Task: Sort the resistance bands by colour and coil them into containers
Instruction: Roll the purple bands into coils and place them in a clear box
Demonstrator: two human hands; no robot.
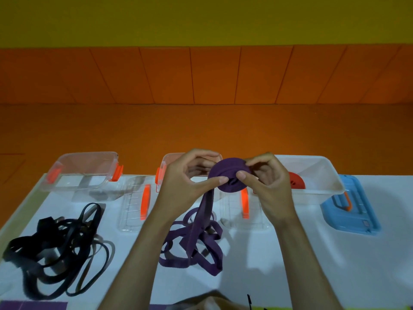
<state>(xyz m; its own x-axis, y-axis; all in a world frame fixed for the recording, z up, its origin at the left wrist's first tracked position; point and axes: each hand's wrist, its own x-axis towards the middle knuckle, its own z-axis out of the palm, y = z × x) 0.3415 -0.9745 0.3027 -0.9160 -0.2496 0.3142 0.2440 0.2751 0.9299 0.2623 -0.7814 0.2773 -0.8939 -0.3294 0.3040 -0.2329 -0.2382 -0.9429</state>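
Observation:
Both hands hold a purple resistance band (228, 173) rolled into a coil above the table's far side. My left hand (187, 177) pinches the coil's left edge with thumb and fingers. My right hand (268, 182) grips its right side, thumb on the front. The band's loose tail (194, 242) hangs down and lies tangled on the white table (290, 265). A heap of black bands (55, 245) lies at the left. A red coiled band (296, 181) sits in the white container (312, 173) at the right.
A clear container with orange clips (87, 171) stands at the back left, another (165, 171) behind my left hand. Two clear lids with orange handles (138, 202) (245, 211) lie flat. A blue lid (348, 206) lies at the right. Beyond the table is an orange floor.

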